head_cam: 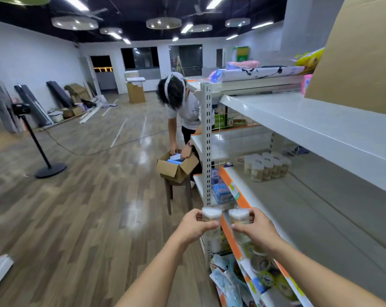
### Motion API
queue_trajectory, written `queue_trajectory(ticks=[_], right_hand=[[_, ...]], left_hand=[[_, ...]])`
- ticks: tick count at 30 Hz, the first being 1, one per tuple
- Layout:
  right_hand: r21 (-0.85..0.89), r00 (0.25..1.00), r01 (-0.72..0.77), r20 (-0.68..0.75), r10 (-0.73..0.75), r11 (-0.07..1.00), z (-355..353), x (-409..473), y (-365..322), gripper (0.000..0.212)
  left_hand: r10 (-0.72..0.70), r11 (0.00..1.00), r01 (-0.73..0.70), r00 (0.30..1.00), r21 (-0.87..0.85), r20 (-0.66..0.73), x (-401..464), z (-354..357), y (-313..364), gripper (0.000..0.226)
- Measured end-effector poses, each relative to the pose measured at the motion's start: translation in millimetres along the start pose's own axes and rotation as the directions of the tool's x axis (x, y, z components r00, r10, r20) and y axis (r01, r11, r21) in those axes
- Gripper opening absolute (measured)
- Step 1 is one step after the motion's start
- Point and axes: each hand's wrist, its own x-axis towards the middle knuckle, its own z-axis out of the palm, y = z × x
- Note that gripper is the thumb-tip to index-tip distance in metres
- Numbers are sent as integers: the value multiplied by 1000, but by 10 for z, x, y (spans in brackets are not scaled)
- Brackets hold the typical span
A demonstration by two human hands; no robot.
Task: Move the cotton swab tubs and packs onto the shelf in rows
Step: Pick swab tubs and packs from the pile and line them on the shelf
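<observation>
Head view shows each grip pinching one clear plastic cotton swab tub, thumb and fingers curled round the round wall: the left hand (193, 224) holds the left tub (211, 216), the right hand (257, 227) holds the right tub (239, 217). Both tubs are upright in the air beside the orange-edged shelf (298, 207). Farther back on that smooth white shelf, more white-lidded tubs (267, 166) stand clustered in rows. Beyond, another person bends over a cardboard box (176, 166).
</observation>
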Motion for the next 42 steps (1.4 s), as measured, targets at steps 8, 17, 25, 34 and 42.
queue_trajectory(ticks=[8,17,25,34,42], right_hand=[[93,988,-42,-143,55,995,326,790,-121,59],[85,929,-92,-352,116,992,479,1306,-305,55],[114,866,-83,-483,129,990,405,1684,-326,41],[80,786,-160,-592,177,984,278,2267,-312,49],[85,728,-221,-648,223,971,233,2507,-239,46]], left_hand=[[67,996,-76,984,47,168,1092,-304,141,36],[142,985,-165,943,52,302,2025,-415,304,29],[188,981,-194,910,-23,370,2576,-151,446,42],[215,975,-222,882,-34,420,3273,187,682,44],[221,957,-282,857,66,466,3667,482,780,51]])
